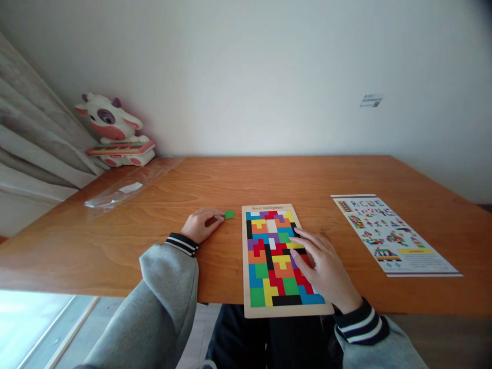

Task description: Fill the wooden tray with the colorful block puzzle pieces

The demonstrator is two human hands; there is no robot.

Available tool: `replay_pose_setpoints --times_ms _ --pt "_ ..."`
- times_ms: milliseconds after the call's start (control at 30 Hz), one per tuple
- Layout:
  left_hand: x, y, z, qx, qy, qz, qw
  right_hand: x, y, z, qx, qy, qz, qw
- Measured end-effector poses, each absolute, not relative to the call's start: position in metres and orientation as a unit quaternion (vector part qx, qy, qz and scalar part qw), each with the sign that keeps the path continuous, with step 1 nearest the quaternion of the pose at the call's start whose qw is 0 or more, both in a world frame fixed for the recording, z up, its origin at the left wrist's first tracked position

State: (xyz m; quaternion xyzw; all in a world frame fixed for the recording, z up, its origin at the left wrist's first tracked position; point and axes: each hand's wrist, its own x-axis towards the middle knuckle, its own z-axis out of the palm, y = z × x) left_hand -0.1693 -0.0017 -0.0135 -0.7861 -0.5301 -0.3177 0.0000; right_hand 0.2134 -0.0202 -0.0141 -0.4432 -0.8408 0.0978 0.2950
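My left hand (203, 224) rests low over the table, left of the puzzle board, with thumb and fingers pinched at the edge of a green square puzzle block (229, 214). The wooden puzzle board (288, 310) lies in front of me, its near end jutting past the table edge. Coloured blocks (281, 262) fill most of its frame. Towards the top, a pale square patch shows among them. Over the board's right side, my right hand (323, 261) has its fingers spread, fingertips at or just above the blocks; it holds nothing. That hand hides part of the right rim.
A printed pattern sheet (395, 236) lies on the table (215, 179) to the right. At the left are a clear plastic bag (123, 190) and a cow-shaped toy keyboard (117, 133), beside a curtain (34, 123). A wall (246, 77) rises behind the table.
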Motion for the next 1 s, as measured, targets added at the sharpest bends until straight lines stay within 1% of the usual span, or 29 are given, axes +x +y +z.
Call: replay_pose_setpoints --times_ms 267,500,767,1000 --pt "-0.147 0.003 -0.008 -0.785 -0.494 -0.371 0.03 0.211 -0.021 -0.011 -0.444 -0.839 0.097 0.3" --pt "-0.105 0.017 -0.008 -0.817 -0.426 -0.389 0.007 0.209 -0.023 -0.005 -0.455 -0.835 0.103 0.293" --pt "-0.058 0.046 -0.01 -0.819 -0.389 -0.422 -0.01 0.207 -0.023 -0.004 -0.459 -0.832 0.104 0.295" --pt "-0.062 0.049 -0.008 -0.838 -0.371 -0.401 -0.012 0.206 -0.023 -0.002 -0.461 -0.832 0.111 0.29"
